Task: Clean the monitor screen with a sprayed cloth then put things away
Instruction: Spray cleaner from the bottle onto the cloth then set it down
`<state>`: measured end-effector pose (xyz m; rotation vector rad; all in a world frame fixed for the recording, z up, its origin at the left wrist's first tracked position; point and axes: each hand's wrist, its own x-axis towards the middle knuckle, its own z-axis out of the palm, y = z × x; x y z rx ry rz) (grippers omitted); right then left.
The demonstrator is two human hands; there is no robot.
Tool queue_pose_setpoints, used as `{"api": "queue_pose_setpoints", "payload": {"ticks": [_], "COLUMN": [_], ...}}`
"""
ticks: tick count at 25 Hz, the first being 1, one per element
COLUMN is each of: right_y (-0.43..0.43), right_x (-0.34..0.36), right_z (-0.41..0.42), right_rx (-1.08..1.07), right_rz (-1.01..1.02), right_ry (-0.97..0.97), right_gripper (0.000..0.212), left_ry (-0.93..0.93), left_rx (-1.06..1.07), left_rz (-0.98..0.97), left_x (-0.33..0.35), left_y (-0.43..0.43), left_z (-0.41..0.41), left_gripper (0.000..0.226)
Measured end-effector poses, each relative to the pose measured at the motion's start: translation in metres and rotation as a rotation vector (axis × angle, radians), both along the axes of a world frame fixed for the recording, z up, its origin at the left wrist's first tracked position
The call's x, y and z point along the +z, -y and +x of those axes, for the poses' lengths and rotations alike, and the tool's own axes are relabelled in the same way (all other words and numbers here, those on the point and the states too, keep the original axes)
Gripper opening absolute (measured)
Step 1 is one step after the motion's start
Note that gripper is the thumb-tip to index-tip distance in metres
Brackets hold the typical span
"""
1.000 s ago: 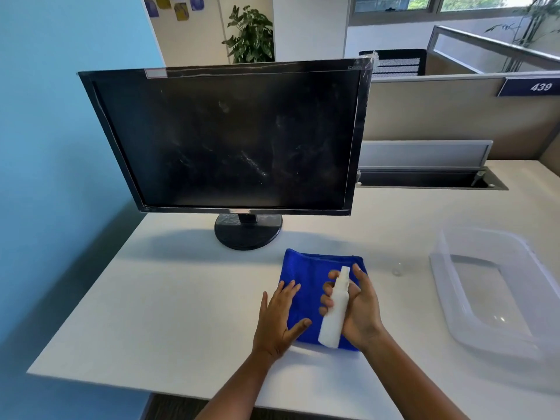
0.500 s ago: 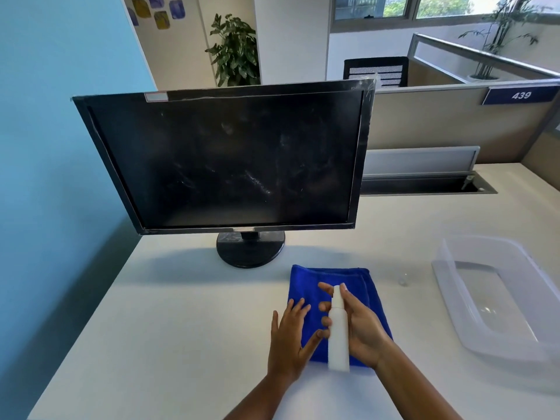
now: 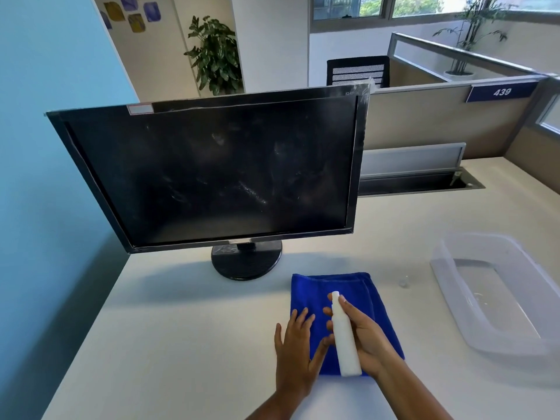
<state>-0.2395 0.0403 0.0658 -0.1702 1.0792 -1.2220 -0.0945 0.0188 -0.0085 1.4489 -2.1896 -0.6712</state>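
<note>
A black monitor (image 3: 212,174) with a smudged, dusty screen stands on a round base at the back of the white desk (image 3: 181,328). In front of it lies a folded blue cloth (image 3: 333,286). My left hand (image 3: 295,353) rests flat on the cloth's left edge, fingers spread. My right hand (image 3: 368,341) grips a white spray bottle (image 3: 344,338) over the cloth, nozzle pointing away from me, with the index finger on its top.
A clear plastic bin (image 3: 497,292) sits at the right of the desk. A small clear cap (image 3: 403,282) lies between cloth and bin. An open cable tray (image 3: 424,181) runs behind the monitor. A blue wall borders the desk's left edge.
My view has tilted up and drawn closer. Both hands keep their places on the cloth, the bottle still in my right hand and now more upright.
</note>
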Motion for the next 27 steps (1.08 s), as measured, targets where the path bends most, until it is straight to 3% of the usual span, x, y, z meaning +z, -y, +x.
{"api": "queue_pose_setpoints", "payload": {"ticks": [4, 12, 15, 21, 27], "right_y": [0.003, 0.001, 0.000, -0.004, -0.006], "right_x": [-0.002, -0.013, -0.017, -0.015, -0.019], "right_z": [0.001, 0.009, 0.010, 0.012, 0.015], "right_rx": [-0.060, -0.201, -0.203, -0.134, -0.141], "right_rz": [0.080, 0.137, 0.128, 0.094, 0.044], "right_ry": [0.039, 0.059, 0.008, -0.127, -0.046], "right_gripper": [0.054, 0.037, 0.037, 0.061, 0.038], "left_ry": [0.035, -0.160, -0.120, -0.029, 0.096], "left_rx": [0.000, -0.029, -0.036, -0.012, -0.114], "left_rz": [-0.016, 0.028, 0.014, -0.137, -0.203], "left_x": [0.000, -0.003, -0.003, 0.002, -0.003], "left_y": [0.000, 0.003, 0.003, 0.023, 0.026], "left_z": [-0.001, 0.004, 0.005, 0.017, 0.032], "left_gripper": [0.062, 0.030, 0.031, 0.032, 0.040]}}
